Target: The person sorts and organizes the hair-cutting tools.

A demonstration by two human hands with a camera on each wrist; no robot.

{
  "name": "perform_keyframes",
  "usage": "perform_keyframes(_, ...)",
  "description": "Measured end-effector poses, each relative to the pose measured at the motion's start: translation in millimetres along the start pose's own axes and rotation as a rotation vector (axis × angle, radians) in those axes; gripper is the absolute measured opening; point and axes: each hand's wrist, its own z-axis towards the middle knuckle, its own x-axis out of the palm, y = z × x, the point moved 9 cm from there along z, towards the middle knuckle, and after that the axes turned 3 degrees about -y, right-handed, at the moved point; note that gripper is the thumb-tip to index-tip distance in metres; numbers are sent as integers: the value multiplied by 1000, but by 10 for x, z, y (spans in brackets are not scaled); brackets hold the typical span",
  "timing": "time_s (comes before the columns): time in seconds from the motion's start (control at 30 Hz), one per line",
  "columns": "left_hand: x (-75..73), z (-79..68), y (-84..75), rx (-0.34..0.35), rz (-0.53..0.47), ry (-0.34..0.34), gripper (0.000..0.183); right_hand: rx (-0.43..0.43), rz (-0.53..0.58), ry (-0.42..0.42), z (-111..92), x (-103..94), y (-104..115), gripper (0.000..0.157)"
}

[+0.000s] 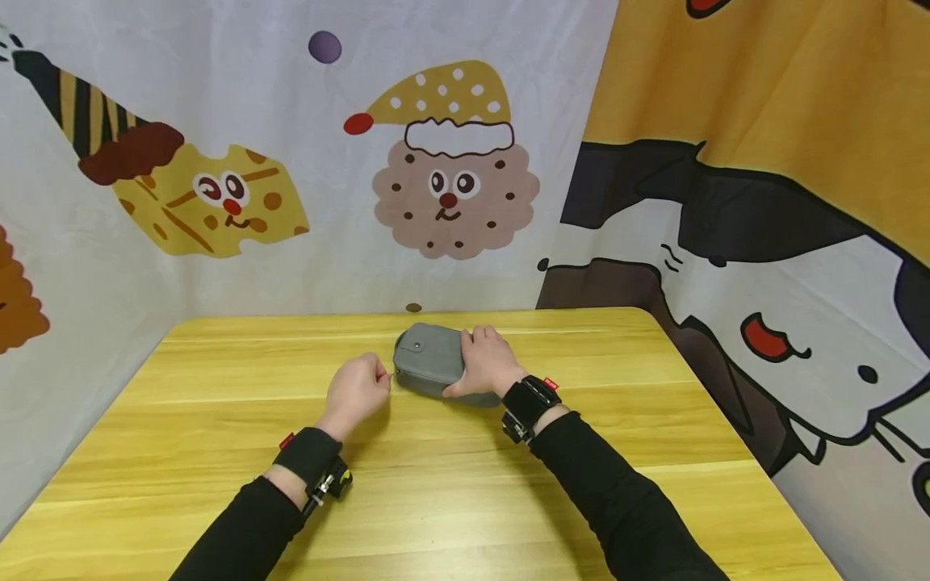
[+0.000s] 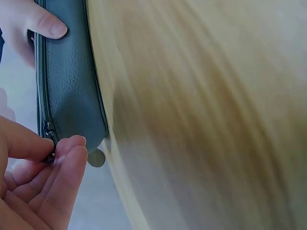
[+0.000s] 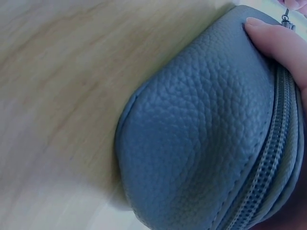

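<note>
A small grey leather pouch [image 1: 425, 363] with a zipper lies on the yellow wooden table [image 1: 436, 484], near its far middle. My right hand [image 1: 485, 361] grips the pouch from its right side, thumb pressed on the near face [image 3: 273, 38]. My left hand [image 1: 358, 389] sits just left of the pouch and pinches the zipper pull [image 2: 49, 154] between thumb and forefinger at the pouch's [image 2: 72, 81] end. The zipper track [image 3: 268, 158] runs along the pouch [image 3: 201, 143] edge and looks closed in the right wrist view.
Cartoon-printed curtains [image 1: 450, 177] hang close behind and to the right of the table. The table's rounded far corner [image 1: 639, 315] lies to the right of my hands. Both wrists carry black camera straps.
</note>
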Motion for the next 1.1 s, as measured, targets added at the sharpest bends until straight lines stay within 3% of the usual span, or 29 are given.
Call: perform_keyframes(1.1,-69,216,66,34,136,-40,13,-14,19,-42,-33,-5,6,120)
